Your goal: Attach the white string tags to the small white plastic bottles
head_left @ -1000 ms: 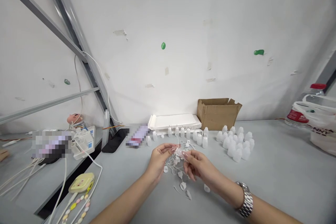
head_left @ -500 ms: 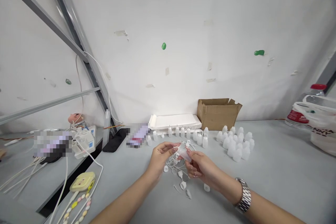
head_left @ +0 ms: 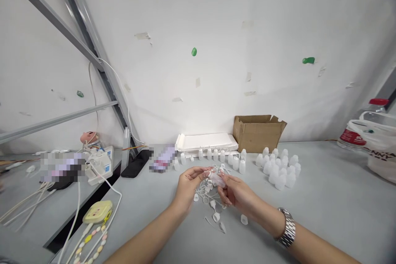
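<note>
My right hand [head_left: 236, 192] is closed around a small translucent white plastic bottle [head_left: 218, 180], tilted with its narrow end toward the left. At that end, my left hand [head_left: 188, 185] pinches a small white piece [head_left: 209, 173], partly hidden by the fingertips. Whether this piece is fixed to the bottle I cannot tell. Below and between my hands lies a loose heap of white caps and thin strips [head_left: 204, 192]. A white cap [head_left: 215, 217] sits at its near side, and another cap [head_left: 244, 219] lies below my right wrist.
Several small bottles [head_left: 215, 155] stand in a row behind my hands. A cluster of bottles [head_left: 280, 171] stands to the right, with a cardboard box [head_left: 260, 134] and white flat stack [head_left: 207, 142] behind. Phones, cables and a yellow device [head_left: 97, 212] lie left; a plastic bag [head_left: 382, 148] is far right.
The bottle in my right hand has turned and now lies flatter. My hands stay almost in the same place, and the view has shifted slightly.
</note>
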`<state>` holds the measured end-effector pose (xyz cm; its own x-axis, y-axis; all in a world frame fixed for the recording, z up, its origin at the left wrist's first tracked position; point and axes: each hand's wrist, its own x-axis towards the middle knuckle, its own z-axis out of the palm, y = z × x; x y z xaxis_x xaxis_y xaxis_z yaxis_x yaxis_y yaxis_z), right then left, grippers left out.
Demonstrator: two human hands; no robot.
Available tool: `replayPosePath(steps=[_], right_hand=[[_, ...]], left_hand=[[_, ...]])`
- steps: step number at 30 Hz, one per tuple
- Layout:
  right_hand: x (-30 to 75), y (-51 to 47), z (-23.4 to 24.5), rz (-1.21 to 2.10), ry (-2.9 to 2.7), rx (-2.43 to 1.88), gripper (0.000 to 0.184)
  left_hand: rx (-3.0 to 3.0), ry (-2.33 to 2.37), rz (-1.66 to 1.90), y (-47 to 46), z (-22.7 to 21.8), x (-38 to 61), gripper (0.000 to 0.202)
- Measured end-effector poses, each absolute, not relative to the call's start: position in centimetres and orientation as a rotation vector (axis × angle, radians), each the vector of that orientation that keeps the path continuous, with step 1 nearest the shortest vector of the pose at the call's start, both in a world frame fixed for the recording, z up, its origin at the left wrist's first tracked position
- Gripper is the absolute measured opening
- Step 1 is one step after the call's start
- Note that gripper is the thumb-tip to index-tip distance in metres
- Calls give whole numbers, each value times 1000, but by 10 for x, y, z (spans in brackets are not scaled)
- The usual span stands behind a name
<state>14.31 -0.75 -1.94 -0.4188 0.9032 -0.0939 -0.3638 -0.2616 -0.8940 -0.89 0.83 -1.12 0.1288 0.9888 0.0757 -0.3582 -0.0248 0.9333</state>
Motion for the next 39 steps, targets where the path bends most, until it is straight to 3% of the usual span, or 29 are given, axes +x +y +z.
replayPosePath(steps=[8,16,21,32,39], right_hand=[[144,-7,-19,1579,-1231,-928,45],[147,-9,-15,1945,-1045,-710,42],[147,-10,-14,1987,-990,-764,43],[138,-11,-26,1480,-1312,-922,45],[142,-14,-13,1780,-1179,-905,47]], left_hand=[[1020,838,1290,11,-11,-11,17],[1194,834,1280,11,-5,-14,12],[1177,845,1250,10,-4,-15,11],[895,909,1284,9,-9,-10,19],[988,954,1257,12,-9,-14,19]])
